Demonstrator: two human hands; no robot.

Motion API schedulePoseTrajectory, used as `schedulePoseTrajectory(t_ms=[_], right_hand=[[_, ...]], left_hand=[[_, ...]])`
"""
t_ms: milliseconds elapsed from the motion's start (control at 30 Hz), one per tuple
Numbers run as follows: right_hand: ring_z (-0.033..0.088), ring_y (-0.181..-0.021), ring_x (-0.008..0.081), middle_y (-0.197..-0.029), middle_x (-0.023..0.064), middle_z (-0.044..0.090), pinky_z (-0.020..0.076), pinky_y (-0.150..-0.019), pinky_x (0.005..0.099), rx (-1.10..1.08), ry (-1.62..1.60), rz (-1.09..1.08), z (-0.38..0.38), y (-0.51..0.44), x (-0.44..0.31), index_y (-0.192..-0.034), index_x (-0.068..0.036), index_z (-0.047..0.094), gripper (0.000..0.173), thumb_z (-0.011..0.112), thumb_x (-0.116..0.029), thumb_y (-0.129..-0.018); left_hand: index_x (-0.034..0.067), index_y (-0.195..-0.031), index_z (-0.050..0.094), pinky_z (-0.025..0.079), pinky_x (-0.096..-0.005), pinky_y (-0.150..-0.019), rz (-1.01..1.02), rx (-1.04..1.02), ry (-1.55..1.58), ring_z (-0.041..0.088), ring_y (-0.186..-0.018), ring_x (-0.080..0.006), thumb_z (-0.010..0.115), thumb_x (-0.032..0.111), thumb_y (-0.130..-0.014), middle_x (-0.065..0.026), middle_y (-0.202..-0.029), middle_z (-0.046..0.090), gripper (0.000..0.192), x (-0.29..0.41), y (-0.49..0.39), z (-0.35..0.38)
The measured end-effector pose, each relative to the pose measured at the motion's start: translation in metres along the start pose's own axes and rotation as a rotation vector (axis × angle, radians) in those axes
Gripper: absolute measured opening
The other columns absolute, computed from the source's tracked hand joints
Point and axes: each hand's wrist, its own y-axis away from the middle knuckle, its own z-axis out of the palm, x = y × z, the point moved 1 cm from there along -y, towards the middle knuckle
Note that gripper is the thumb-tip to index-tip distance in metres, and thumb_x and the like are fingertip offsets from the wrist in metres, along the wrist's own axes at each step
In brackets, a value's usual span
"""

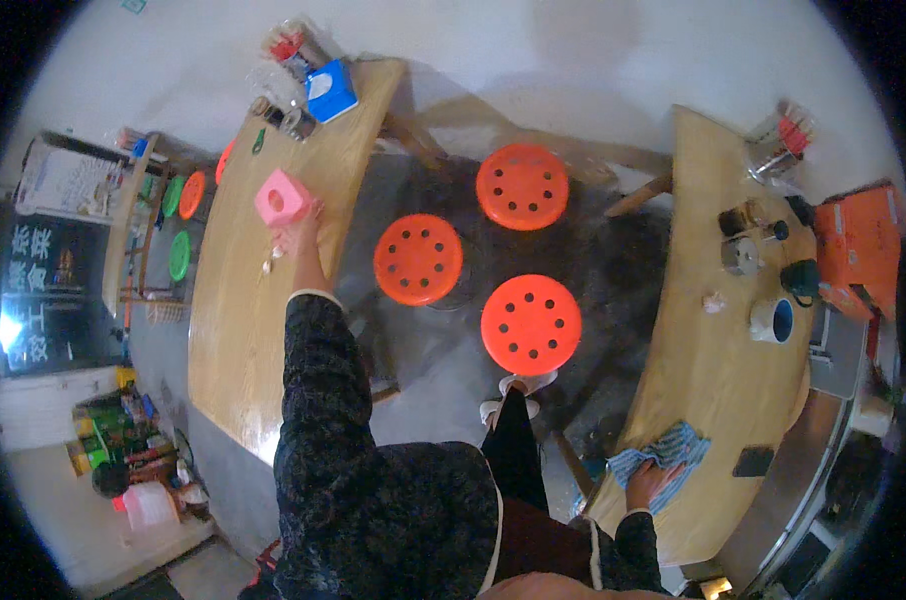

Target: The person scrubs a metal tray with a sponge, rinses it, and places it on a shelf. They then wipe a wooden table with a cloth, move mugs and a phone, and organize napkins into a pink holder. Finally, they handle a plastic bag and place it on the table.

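Note:
My left hand (300, 229) grips a pink tissue box (282, 196) with a round hole, over the left wooden table (246, 330). Small crumpled white scraps (270, 262) lie on the wood beside that hand. At the right, my right hand (650, 482) rests on a blue striped cloth (674, 454), which lies bunched on the near part of the right wooden table (700, 360). Whether the fingers grasp the cloth or only press on it is hard to see. A dark flat rectangular object (754, 461) lies to the right of the cloth.
Orange round stools (531, 325) stand between the tables. A blue box (332, 91), jars (297, 124) and a green object (258, 141) are on the left table's far end. The right table bears a white mug (770, 321), a dark cup (800, 277), jars (742, 256) and a crumpled scrap (714, 302).

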Motion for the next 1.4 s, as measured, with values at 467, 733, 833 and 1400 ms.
schedulePoseTrajectory(t_ms=[467, 733, 833, 1400], right_hand=[[0.017, -0.147, 0.045, -0.159, 0.025, 0.026, 0.0097, -0.123, 0.0528, -0.016, -0.034, -0.061, 0.008, -0.006, -0.005, -0.147, 0.003, 0.04, 0.058, 0.047, -0.027, -0.098], [0.03, -0.138, 0.0527, -0.143, 0.0364, 0.041, 0.0151, -0.118, 0.0637, 0.169, -0.035, 0.176, 0.043, -0.031, -0.005, -0.127, 0.006, 0.057, 0.052, 0.058, -0.029, -0.089], [0.041, -0.131, 0.0498, -0.125, 0.0251, 0.06, 0.0169, -0.116, 0.0656, 0.335, -0.008, 0.292, 0.014, -0.071, -0.064, -0.11, 0.0, 0.068, 0.038, 0.058, -0.03, -0.089], [0.018, -0.151, 0.0385, -0.161, 0.0161, 0.028, 0.0105, -0.116, 0.0678, 0.338, -0.033, 0.823, 0.016, 0.097, 0.273, -0.143, -0.004, 0.045, 0.064, 0.06, -0.014, -0.081]], left_hand=[[-0.009, -0.139, 0.04, 0.04, -0.0536, -0.104, 0.128, 0.554, 0.066, 0.045, -0.123, -0.0485, 0.084, 0.065, -0.058, -0.0277, -0.132, 0.047, 0.118, -0.019, -0.005, -0.006], [0.0, -0.152, 0.024, 0.033, -0.0478, -0.114, 0.973, -0.31, 0.873, 0.031, -0.14, -0.0325, 0.09, 0.019, -0.069, -0.0171, -0.147, 0.029, 0.108, 0.016, 0.325, -0.006], [0.003, -0.152, 0.024, 0.038, -0.0474, -0.11, 1.173, -0.605, 0.811, 0.033, -0.136, -0.0315, 0.089, 0.015, -0.067, -0.0149, -0.141, 0.033, 0.108, 0.031, 0.473, -0.024], [0.004, -0.151, 0.028, 0.037, -0.0512, -0.11, 1.708, -1.37, 0.669, 0.035, -0.136, -0.0438, 0.092, 0.013, -0.064, -0.0267, -0.148, 0.031, 0.108, 0.107, 0.864, 0.061]])
